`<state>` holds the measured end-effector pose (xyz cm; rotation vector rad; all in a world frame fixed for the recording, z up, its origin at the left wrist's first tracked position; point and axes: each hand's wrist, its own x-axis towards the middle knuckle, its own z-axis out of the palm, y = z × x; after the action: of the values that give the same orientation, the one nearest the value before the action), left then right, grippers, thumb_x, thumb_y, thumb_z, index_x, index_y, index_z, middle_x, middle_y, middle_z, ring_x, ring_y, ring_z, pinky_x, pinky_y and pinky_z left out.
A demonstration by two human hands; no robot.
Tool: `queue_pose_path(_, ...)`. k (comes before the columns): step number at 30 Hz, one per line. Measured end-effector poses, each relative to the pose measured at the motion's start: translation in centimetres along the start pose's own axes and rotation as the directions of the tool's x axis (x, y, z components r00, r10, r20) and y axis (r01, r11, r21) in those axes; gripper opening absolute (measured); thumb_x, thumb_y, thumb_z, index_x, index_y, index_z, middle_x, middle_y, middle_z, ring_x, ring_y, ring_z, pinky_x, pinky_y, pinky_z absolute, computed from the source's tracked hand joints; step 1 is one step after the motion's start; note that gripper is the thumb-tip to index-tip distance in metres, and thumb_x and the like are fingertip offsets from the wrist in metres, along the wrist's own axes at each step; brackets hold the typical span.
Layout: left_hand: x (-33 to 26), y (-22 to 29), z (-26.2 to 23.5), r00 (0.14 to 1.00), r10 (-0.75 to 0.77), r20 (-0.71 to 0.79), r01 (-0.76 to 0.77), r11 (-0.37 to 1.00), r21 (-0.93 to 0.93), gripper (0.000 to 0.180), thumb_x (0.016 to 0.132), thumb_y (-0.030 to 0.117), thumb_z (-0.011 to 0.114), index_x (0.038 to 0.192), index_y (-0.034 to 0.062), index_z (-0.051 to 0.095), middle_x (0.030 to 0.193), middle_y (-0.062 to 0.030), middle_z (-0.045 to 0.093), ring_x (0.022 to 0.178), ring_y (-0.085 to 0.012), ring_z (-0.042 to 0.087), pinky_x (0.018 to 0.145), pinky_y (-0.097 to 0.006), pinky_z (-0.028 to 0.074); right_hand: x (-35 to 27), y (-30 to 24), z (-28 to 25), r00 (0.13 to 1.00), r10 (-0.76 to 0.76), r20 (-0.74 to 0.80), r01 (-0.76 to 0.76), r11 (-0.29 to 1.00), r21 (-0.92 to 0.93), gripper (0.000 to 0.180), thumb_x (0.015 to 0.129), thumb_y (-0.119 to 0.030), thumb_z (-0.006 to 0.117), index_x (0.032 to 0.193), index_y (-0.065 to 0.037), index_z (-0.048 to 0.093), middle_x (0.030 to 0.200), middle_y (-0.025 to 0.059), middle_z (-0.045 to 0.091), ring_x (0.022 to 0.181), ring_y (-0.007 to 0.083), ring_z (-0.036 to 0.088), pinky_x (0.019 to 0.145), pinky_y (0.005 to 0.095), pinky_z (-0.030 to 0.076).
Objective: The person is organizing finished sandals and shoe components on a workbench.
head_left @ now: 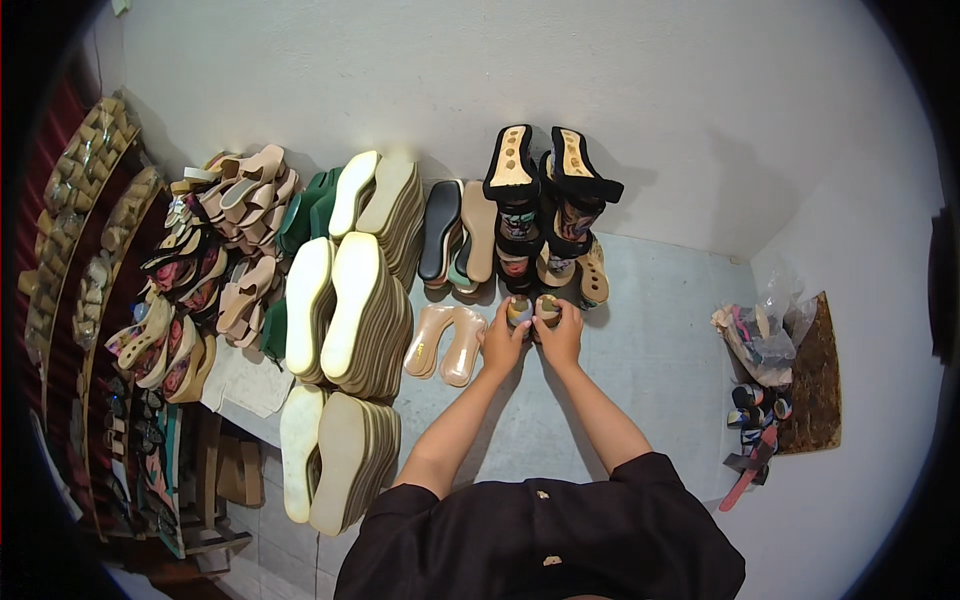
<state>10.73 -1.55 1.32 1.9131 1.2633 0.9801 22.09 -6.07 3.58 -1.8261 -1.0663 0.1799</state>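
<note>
Left hand (500, 343), right hand (562, 337): fingers partly curled, each around one patterned sandal (519, 312) | pair just before stacked black-edged sandals (512, 168) at tabletop's (650, 390) far edge | step: seemingly positioning; next calls for even grip

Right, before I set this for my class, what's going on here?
A person's left hand and right hand each hold one of two small multicoloured pieces, side by side over a pale blue table. Beige soles lie beside the left hand, stacks of pale soles farther left, and black-edged sandals are piled beyond.
</note>
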Motion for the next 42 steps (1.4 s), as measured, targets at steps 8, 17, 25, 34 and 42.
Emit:
queue_pose_path(8, 0.0, 0.5, 0.5, 0.992, -0.107, 0.069, 0.103, 0.993, 0.066, 0.069, 0.083, 0.034, 0.062, 0.139, 0.0068, 0.03, 0.115, -0.0164, 0.059, 0.105, -0.0306, 0.056, 0.096, -0.061, 0.018, 0.1, 0.3, -0.4, 0.998, -0.038, 0.039, 0.039, 0.999, -0.023, 0.054, 0.069, -0.017, 0.073, 0.116, -0.005, 0.049, 0.113, 0.0159, 0.051, 0.106, 0.0354, 0.046, 0.092, 0.042, 0.035)
queue_pose_path(17, -5.5, 1.7, -0.3, 0.995, -0.068, -0.075, 0.067, 0.998, -0.012, 0.078, 0.082, 0.036, 0.062, 0.143, 0.0094, 0.021, 0.139, -0.0141, 0.037, 0.129, -0.0299, 0.035, 0.1, -0.062, 0.012, -7.1, 2.9, -6.6, 0.997, -0.072, -0.035, 0.073, 0.997, 0.029, 0.062, 0.068, -0.014, 0.072, 0.123, -0.006, 0.046, 0.123, 0.0151, 0.044, 0.116, 0.0318, 0.042, 0.094, 0.0393, 0.038)
queue_pose_path(25, -12.6, 5.9, 1.7, 0.995, -0.028, 0.096, 0.035, 0.996, -0.078, 0.068, 0.081, 0.026, 0.061, 0.14, 0.0133, 0.029, 0.137, -0.0114, 0.037, 0.13, -0.0269, 0.031, 0.102, -0.058, 0.01, -14.9, 6.0, -16.1, 0.961, 0.223, -0.165, -0.227, 0.974, -0.006, 0.04, 0.07, -0.006, 0.066, 0.108, -0.006, 0.055, 0.114, 0.014, 0.049, 0.108, 0.0293, 0.049, 0.089, 0.0371, 0.045)
queue_pose_path(34, -17.9, 11.8, 9.7, 0.973, -0.003, 0.229, 0.003, 1.0, -0.002, 0.03, 0.08, 0.03, 0.062, 0.108, 0.019, 0.062, 0.133, -0.005, 0.041, 0.13, -0.0238, 0.028, 0.099, -0.06, 0.008, -17.5, 10.6, -25.7, 0.908, 0.163, -0.386, -0.224, 0.968, -0.117, 0.034, 0.068, -0.007, 0.066, 0.101, -0.009, 0.058, 0.108, 0.011, 0.052, 0.104, 0.0298, 0.048, 0.089, 0.0396, 0.038)
queue_pose_path(42, -22.7, 18.6, 19.2, 0.937, 0.105, 0.332, -0.093, 0.994, -0.054, 0.018, 0.082, 0.035, 0.063, 0.088, 0.0191, 0.068, 0.127, -0.0034, 0.045, 0.13, -0.0253, 0.027, 0.097, -0.061, 0.006, -18.7, 15.7, -35.9, 0.885, 0.124, -0.449, -0.281, 0.911, -0.303, 0.031, 0.068, -0.012, 0.066, 0.098, -0.015, 0.059, 0.105, 0.0032, 0.056, 0.104, 0.0249, 0.048, 0.088, 0.0409, 0.033)
